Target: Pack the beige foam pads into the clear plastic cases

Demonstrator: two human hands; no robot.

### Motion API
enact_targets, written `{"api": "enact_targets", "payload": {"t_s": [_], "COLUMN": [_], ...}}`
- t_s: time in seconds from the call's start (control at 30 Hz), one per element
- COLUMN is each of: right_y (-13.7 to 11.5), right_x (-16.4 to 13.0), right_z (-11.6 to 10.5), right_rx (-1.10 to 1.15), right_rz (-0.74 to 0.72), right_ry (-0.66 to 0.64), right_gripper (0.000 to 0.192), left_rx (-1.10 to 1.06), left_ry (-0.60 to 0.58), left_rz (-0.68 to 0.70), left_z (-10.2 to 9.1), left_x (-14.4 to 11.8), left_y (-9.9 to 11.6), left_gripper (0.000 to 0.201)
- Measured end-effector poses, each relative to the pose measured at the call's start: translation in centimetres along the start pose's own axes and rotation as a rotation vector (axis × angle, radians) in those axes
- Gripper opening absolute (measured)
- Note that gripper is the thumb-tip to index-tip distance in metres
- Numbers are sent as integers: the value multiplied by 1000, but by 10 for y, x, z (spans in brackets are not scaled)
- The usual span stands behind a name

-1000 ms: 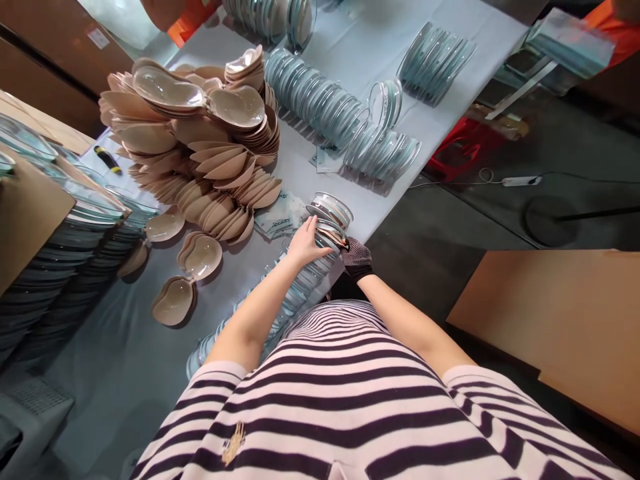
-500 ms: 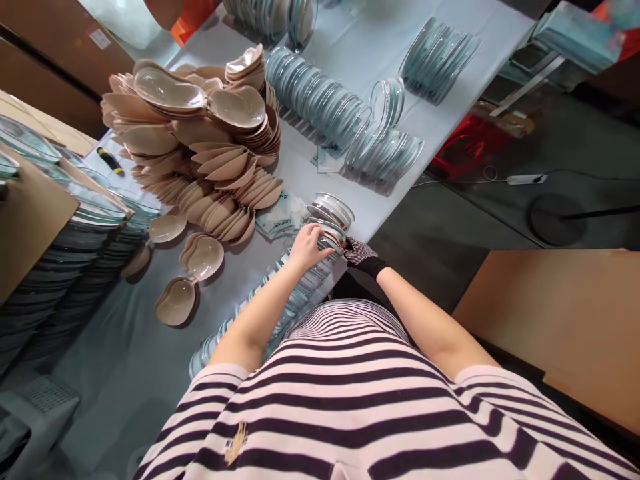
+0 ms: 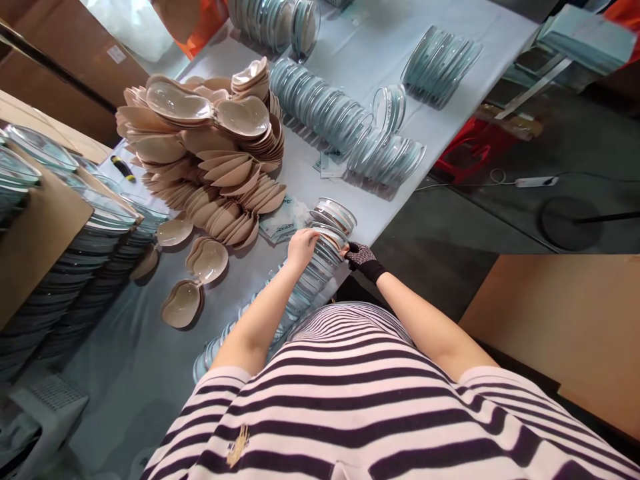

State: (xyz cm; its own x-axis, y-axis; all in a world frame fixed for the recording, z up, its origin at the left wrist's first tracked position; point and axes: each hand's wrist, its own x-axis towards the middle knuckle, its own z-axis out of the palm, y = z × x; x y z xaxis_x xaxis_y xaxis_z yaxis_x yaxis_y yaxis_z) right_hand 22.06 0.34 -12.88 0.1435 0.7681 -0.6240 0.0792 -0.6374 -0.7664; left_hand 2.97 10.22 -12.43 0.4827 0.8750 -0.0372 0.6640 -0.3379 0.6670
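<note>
Along the table's front edge runs a row of clear, rounded plastic cases (image 3: 313, 277) standing on edge. My bare left hand (image 3: 302, 248) pinches the left rim of one clear plastic case (image 3: 331, 235) near the far end of this row. On the opposite rim, my right hand (image 3: 361, 259), in a dark dotted glove with bare fingertips, grips the same case. A few cases (image 3: 334, 213) lean just beyond it. Printed cards (image 3: 280, 223) lie left of my left hand, beside a large pile of beige adhesive bra cups (image 3: 200, 150).
More case rows (image 3: 320, 100) stand farther back on the table (image 3: 360, 40). Loose bra cups (image 3: 183, 303) lie at left. A carton (image 3: 45, 240) packed with clear cases and a yellow-black tool (image 3: 123, 168) are beyond them. A cardboard box (image 3: 560, 327) sits at right.
My left hand's fingers have drawn back from across the case to its left rim. My right hand stays at the right rim. The whole view has shifted slightly.
</note>
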Motion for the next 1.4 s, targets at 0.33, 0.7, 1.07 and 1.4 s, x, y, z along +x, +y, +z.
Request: {"api": "enact_targets", "payload": {"t_s": [0.33, 0.7, 1.07, 1.4], "right_y": [-23, -33, -22, -36], "right_x": [4, -15, -3, 1], "right_z": [-16, -4, -10, -17], "right_rx": [-315, -902, -591, -752], "right_rz": [49, -73, -191, -85], "right_ry": [-211, -62, 3, -338], "right_gripper": [33, 36, 16, 9], "left_rx": [210, 107, 171, 148], "left_ry": [-121, -95, -253, -164], "left_rz": [241, 232, 375, 214], "left_z": [-2, -4, 9, 3], "left_x": [11, 9, 18, 3], "left_y": [0, 3, 29, 15], "left_gripper": [16, 19, 10, 28]}}
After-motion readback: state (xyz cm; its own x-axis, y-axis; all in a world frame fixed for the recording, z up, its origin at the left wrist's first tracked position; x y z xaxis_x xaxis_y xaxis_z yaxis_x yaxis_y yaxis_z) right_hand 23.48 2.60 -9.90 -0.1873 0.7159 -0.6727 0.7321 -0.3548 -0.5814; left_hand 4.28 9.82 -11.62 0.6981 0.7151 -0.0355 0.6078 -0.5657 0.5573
